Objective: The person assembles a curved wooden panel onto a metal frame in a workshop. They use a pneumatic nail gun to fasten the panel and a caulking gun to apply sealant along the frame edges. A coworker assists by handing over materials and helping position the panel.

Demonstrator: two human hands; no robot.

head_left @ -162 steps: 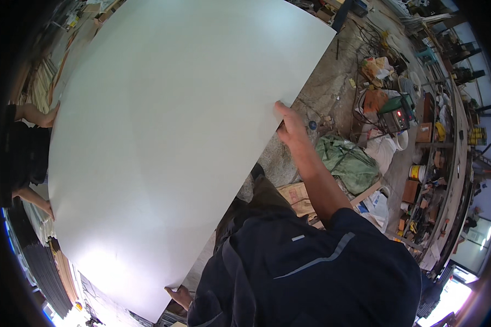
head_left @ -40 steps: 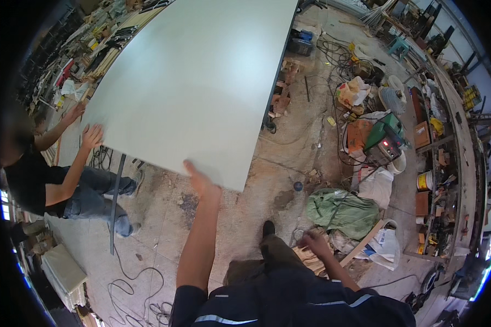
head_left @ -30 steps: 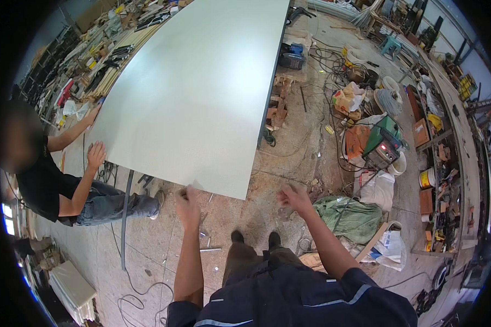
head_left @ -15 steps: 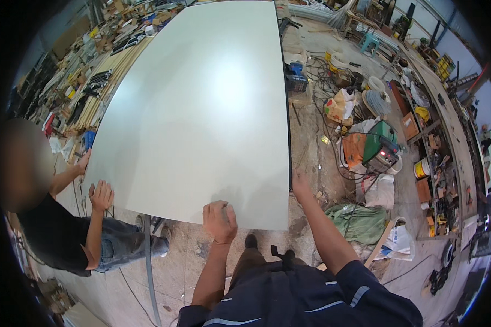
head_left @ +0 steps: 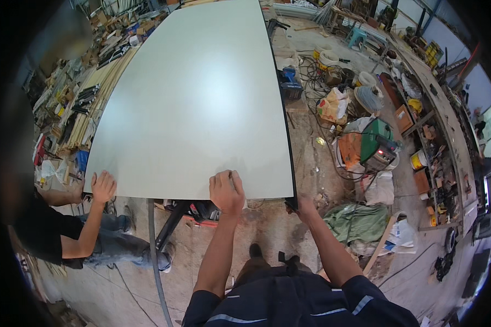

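Note:
A large white panel (head_left: 174, 141) lies flat before me, with a black frame edge (head_left: 287, 136) along its right side. My left hand (head_left: 227, 191) bends over the panel's near edge, fingers pressed together on top; the thumb side is partly hidden. At the near right corner my right hand (head_left: 305, 208) closes round the end of the black frame, its fingertips hidden. To the left, a co-worker in a black shirt (head_left: 38, 231) lays one hand (head_left: 103, 187) on the panel's near left part. The co-worker's other hand (head_left: 76, 193) is at the left corner.
Under the near edge stand a dark metal leg (head_left: 172, 226) and a grey hose or pipe (head_left: 154, 256). On the right floor are a green machine (head_left: 377, 144), tangled cables, buckets and a green cloth (head_left: 355, 222). Timber strips (head_left: 101, 95) are stacked at left; a shelf (head_left: 447, 141) runs along the right.
The panel's near edge has shifted away from me, uncovering the frame's corner and the leg below. My left hand has moved forward with it. The co-worker's head has moved forward.

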